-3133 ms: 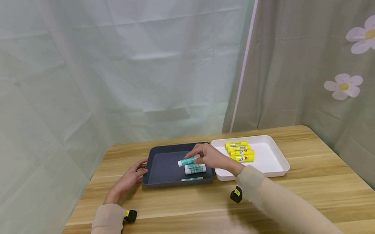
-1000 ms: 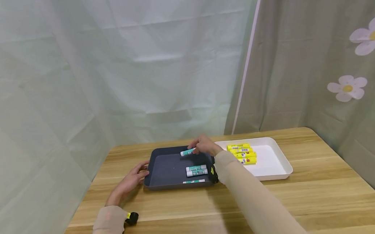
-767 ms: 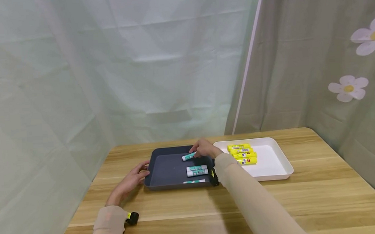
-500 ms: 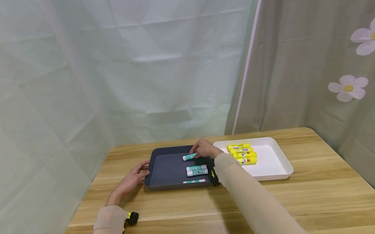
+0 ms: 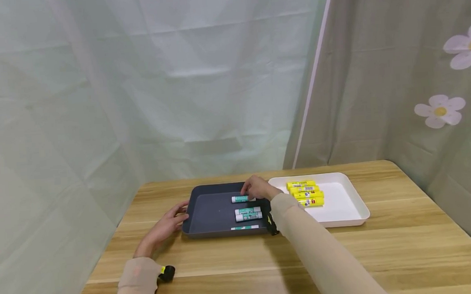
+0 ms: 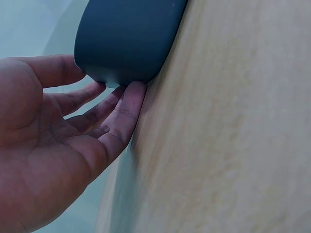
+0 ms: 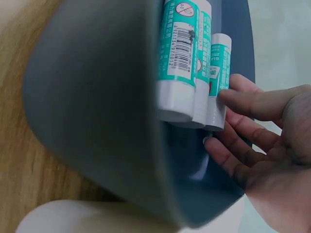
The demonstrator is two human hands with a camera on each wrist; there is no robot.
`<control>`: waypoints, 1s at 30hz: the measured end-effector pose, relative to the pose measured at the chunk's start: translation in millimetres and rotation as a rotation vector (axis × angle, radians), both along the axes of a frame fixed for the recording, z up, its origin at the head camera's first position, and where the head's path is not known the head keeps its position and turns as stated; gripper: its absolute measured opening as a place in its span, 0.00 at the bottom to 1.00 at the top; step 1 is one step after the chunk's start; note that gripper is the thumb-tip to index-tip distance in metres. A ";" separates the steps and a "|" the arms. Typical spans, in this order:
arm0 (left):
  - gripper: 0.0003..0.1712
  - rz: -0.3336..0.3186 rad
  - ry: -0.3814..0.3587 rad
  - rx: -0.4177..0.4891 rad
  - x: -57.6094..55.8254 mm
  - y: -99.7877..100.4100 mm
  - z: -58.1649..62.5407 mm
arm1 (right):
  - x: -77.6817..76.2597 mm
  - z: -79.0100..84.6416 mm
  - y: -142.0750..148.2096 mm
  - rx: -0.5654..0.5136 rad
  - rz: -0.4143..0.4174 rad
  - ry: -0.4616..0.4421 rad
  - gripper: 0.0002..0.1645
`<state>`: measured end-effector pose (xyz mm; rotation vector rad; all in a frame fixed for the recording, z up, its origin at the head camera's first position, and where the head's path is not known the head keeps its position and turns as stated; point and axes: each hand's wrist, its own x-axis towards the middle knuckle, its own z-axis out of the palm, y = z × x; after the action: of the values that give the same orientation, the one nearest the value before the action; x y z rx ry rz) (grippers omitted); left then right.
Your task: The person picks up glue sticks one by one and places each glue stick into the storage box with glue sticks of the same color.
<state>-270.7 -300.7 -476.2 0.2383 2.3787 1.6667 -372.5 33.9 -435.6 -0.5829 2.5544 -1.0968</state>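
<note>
In the head view, my right hand (image 5: pixel 260 188) is inside the dark grey tray (image 5: pixel 209 234). It pinches the right end of a green-and-white glue stick (image 5: pixel 239 199), which lies level near the tray floor. In the right wrist view, the thumb and a finger are on this glue stick (image 7: pixel 219 77), and other fingers curl below its end. Two more glue sticks (image 5: pixel 248 216) lie side by side nearer the front, and another (image 5: pixel 244 227) is partly hidden by the front wall. My left hand (image 5: pixel 169 224) rests with extended fingers against the tray's left wall (image 6: pixel 126 43).
A white tray (image 5: pixel 345 198) stands right of the grey one, holding several yellow glue sticks (image 5: pixel 306 194) in a stack-like row. Both trays sit on a wooden table (image 5: pixel 227 270). Curtains (image 5: pixel 215 98) hang behind it.
My right hand has brought the glue stick toward the back of the grey tray, then lowered it and turned it level with the others. My left hand has stayed at the tray's left side.
</note>
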 end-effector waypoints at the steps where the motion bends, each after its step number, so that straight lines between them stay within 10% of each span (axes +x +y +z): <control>1: 0.34 0.001 -0.001 -0.002 0.2 -0.1 -0.1 | -0.1 0.8 0.2 0.003 0.008 0.006 0.13; 30: 0.35 -0.002 -0.001 -0.014 -4.3 -6.9 -0.8 | -8.0 51.7 89.8 -0.050 0.077 0.139 0.16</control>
<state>-275.0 -307.6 -477.1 0.2372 2.3878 1.6481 -380.5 123.7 -383.8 -0.7895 2.6023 -1.1333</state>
